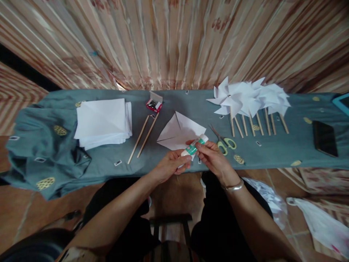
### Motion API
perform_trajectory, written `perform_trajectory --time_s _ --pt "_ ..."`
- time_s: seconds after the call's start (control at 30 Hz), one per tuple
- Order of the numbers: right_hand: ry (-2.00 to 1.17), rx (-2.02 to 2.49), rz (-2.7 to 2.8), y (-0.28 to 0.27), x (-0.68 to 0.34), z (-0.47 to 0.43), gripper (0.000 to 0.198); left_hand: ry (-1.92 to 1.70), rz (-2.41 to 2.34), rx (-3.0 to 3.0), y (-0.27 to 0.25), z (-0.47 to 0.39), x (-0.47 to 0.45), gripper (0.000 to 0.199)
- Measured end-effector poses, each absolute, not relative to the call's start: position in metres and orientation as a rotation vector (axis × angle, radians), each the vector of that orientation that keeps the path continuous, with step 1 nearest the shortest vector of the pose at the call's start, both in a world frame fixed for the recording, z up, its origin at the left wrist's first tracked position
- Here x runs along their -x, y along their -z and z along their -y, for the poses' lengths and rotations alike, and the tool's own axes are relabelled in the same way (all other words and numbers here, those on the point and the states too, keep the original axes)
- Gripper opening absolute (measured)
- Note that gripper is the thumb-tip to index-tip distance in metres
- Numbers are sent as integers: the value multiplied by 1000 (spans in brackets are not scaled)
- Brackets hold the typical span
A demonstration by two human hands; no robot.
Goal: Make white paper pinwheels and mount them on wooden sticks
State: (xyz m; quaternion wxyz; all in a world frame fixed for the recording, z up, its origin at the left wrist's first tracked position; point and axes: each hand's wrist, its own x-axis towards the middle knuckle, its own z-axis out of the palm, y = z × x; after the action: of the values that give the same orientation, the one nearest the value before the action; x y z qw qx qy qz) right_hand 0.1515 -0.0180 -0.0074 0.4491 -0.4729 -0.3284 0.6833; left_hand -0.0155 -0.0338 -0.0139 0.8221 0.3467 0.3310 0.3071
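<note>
A white and green glue stick (192, 146) is held between my two hands, tilted up to the right. My left hand (172, 162) grips its lower left end. Fingers of my right hand (211, 153) close around its upper right part. Below and beyond the hands lies a white paper square (182, 129) with slits cut in from its corners; the hands hide its near part. Green-handled scissors (224, 141) rest just right of the paper. To its left are two wooden sticks (147, 135), side by side, and a small open red box (154, 104) of dark metal pieces.
A stack of white paper (102, 122) sits on the left of the green cloth (169, 100). Several white paper pinwheels (247, 96) on sticks overlap at the back right. A dark phone (325, 138) lies far right, near a blue-edged device (342, 103). Plastic bags (321, 222) are on the floor.
</note>
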Motion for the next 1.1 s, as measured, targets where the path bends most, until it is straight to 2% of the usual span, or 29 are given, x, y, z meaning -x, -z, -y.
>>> perform_trajectory --time_s 0.17,0.27,0.33,0.53,0.77,1.1 --pt "-1552 1115 615 12 -163 3 30 -741 -894 -907 19 31 22 51" --pt "-1611 1140 590 16 -166 0 34 -880 -1103 -1260 24 27 31 28" --pt "-1650 1135 558 18 -166 0 35 -923 -1184 -1575 27 24 37 21" --pt "-1455 1231 610 19 -161 -3 32 -875 -1195 -2226 41 11 42 36" --pt "-1327 1286 707 23 -159 -18 28 -739 -1207 -2361 43 3 33 49" --pt "-1189 1425 946 34 -148 -30 35 -641 -1232 -2355 44 4 30 42"
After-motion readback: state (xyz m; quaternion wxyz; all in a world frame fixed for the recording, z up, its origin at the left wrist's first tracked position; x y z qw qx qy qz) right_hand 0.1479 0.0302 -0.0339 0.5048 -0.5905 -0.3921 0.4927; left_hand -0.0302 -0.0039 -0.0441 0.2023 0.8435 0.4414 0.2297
